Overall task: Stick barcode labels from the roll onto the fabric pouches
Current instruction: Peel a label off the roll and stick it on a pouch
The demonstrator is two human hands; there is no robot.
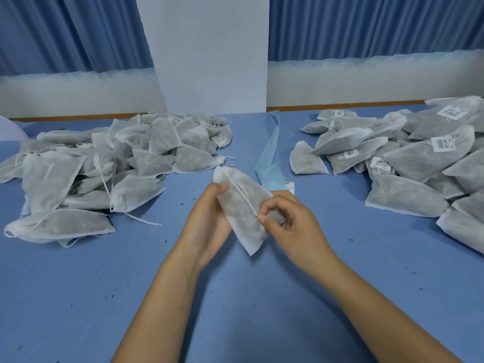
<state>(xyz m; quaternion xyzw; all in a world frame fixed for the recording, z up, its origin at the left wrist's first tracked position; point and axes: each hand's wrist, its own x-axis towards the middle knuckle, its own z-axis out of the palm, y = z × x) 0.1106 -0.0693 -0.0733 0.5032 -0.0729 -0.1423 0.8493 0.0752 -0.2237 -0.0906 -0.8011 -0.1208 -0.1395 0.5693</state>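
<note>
A pouch (pixel 235 205) is held over the mid-worktop (pixel 248 297) — its neck gripped by the left hand (pixel 207 218), its drawstring (pixel 242 194) pinched by the right hand (pixel 293 224). The string should be cleared and one face flattened before a label is peeled from the strip (pixel 269 153) at 1 o'clock.

Blue table (pixel 78 297) speckled with dark crumbs (pixel 351 240); blue curtains (pixel 65 32) flank white pillar (pixel 209 53).

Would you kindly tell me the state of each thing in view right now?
Fabric pouch: held up, closed, no label showing.
Drawstring: pinched by right hand.
Left hand: grips the pouch.
Left pile: no labels showing.
Right pile: several pouches labelled.
Label strip: unrolled, lying between the piles.
</note>
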